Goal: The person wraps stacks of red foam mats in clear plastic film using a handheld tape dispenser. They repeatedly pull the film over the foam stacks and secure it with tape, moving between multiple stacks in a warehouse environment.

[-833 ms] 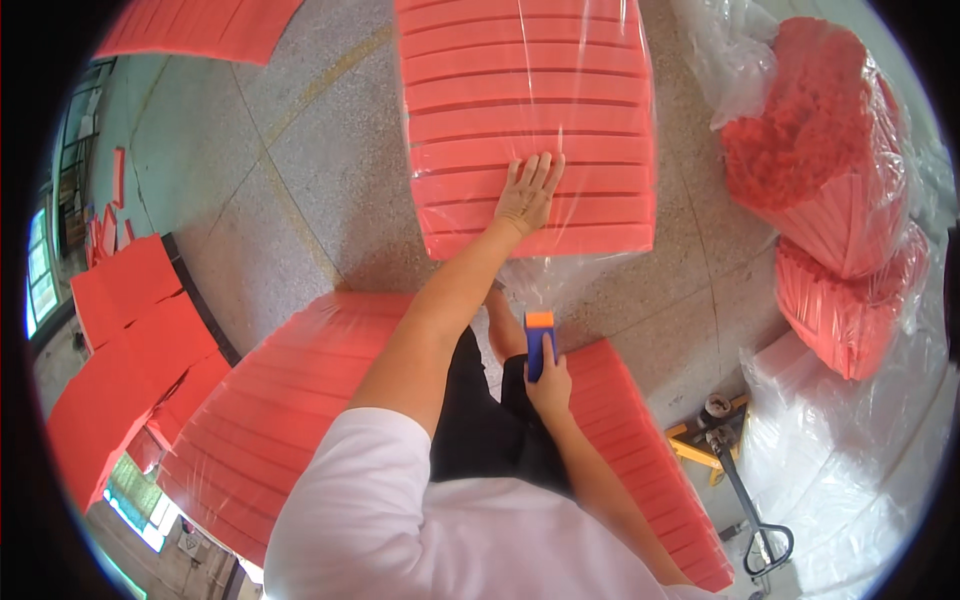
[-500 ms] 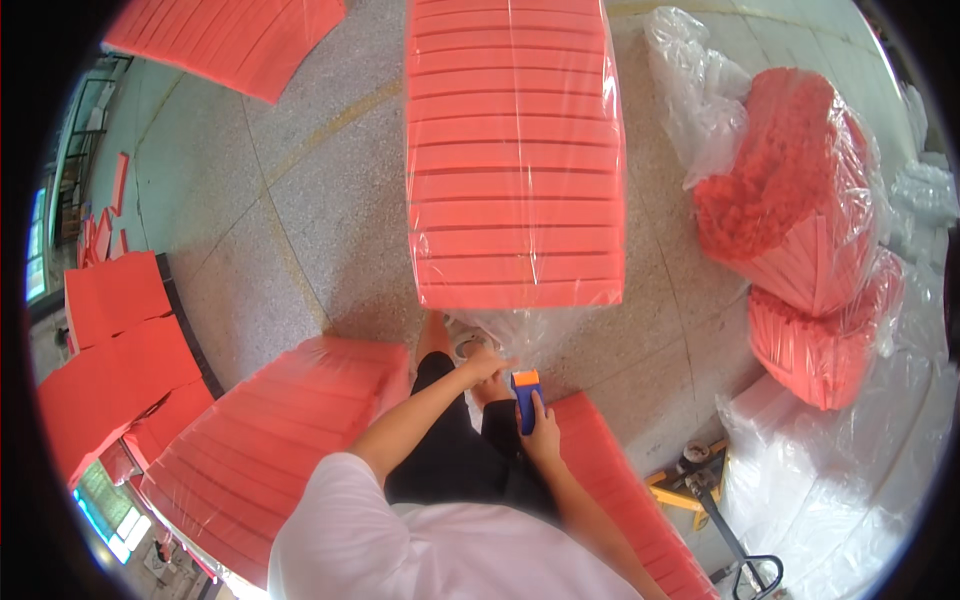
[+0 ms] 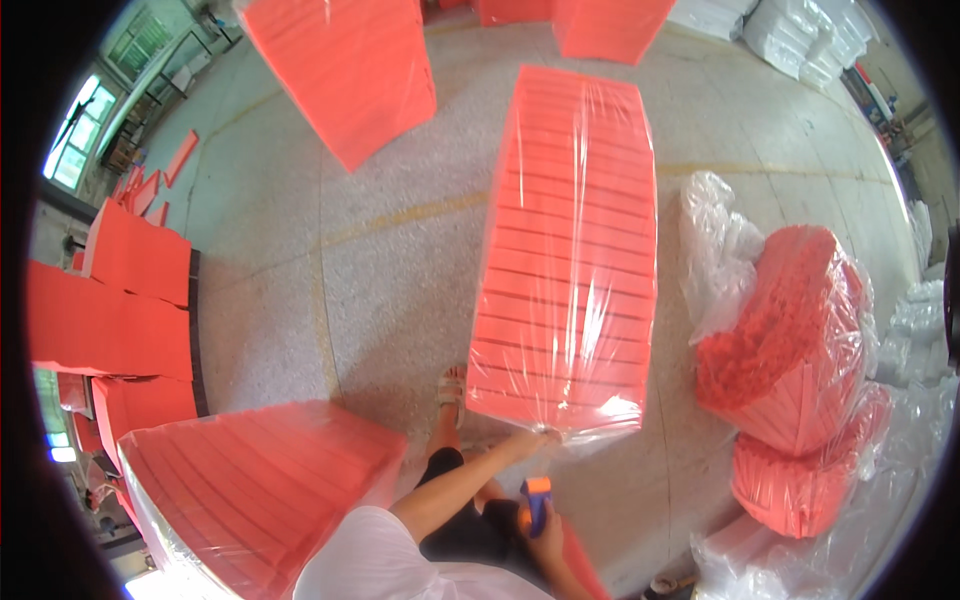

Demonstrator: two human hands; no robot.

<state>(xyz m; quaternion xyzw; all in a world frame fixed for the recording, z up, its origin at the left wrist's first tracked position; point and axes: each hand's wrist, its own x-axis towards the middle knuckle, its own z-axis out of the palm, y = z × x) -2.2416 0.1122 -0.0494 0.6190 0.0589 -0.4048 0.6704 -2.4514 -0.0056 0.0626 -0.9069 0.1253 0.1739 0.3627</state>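
Observation:
A long stack of red foam slabs (image 3: 570, 250), wrapped in clear plastic film, lies ahead of me. At its near end the film (image 3: 590, 418) is drawn together into a bunch. My left hand (image 3: 541, 439) is closed on that bunch, its fingertips partly hidden by the film. Nearer to me, my right hand (image 3: 547, 540) grips a small blue hand tool with an orange head (image 3: 537, 503), which looks like a tape dispenser. The tool is apart from the film.
Another wrapped red stack (image 3: 270, 480) stands at my left, with bare red foam blocks (image 3: 110, 320) beyond it. Wrapped red bundles (image 3: 790, 350) and crumpled clear film (image 3: 715, 260) lie at the right. A further red stack (image 3: 350, 70) stands at the far left.
The view has tipped up, showing more of the far floor. My left hand has reached forward to the near end of the wrapped stack, and the film there is now gathered. My right hand keeps the tool.

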